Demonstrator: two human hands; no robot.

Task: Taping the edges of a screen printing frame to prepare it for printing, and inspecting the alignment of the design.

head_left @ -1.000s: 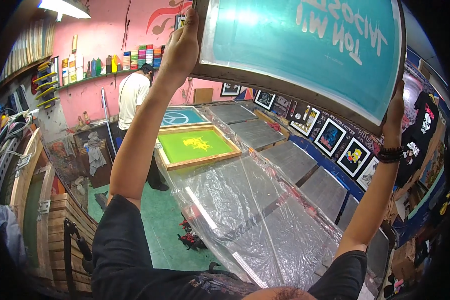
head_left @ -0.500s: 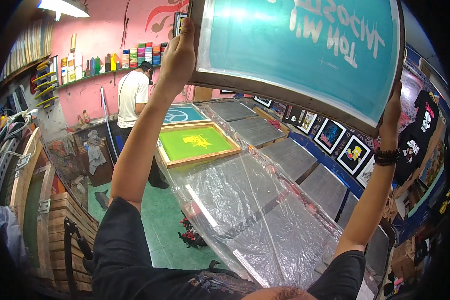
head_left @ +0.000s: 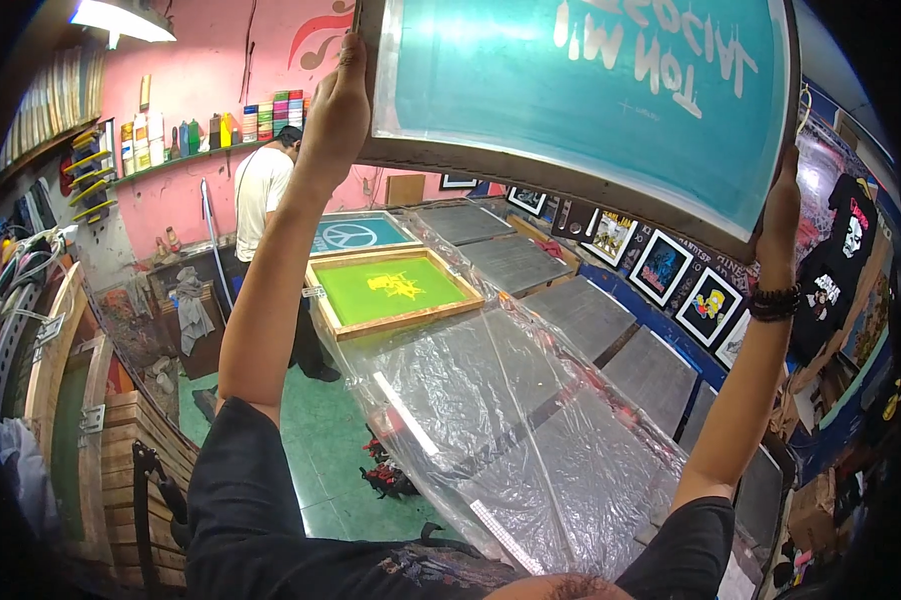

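Observation:
Both my arms are raised, holding up a large screen printing frame [head_left: 581,110] with teal mesh and a dark rim; pale reversed lettering shows through it. My left hand [head_left: 337,120] grips its left edge, thumb up along the rim. On the lower right corner, my right hand [head_left: 779,220] is closed round the edge, its fingers partly hidden; dark beads circle that wrist. Below lies a long table [head_left: 531,400] under clear plastic. On it rests a wooden-rimmed screen with green mesh and a yellow figure [head_left: 395,287], and behind that a blue screen with a peace sign [head_left: 361,234].
A person in a white shirt [head_left: 263,195] stands beyond the table's left side. Wooden frames [head_left: 61,400] lean at the left. Grey flat panels [head_left: 581,318] and framed pictures [head_left: 661,268] line the right. A shelf of bottles and cans [head_left: 211,140] hangs on the pink wall.
The held screen has shifted slightly left and up in the view, along with both hands. The person in white bends a little lower.

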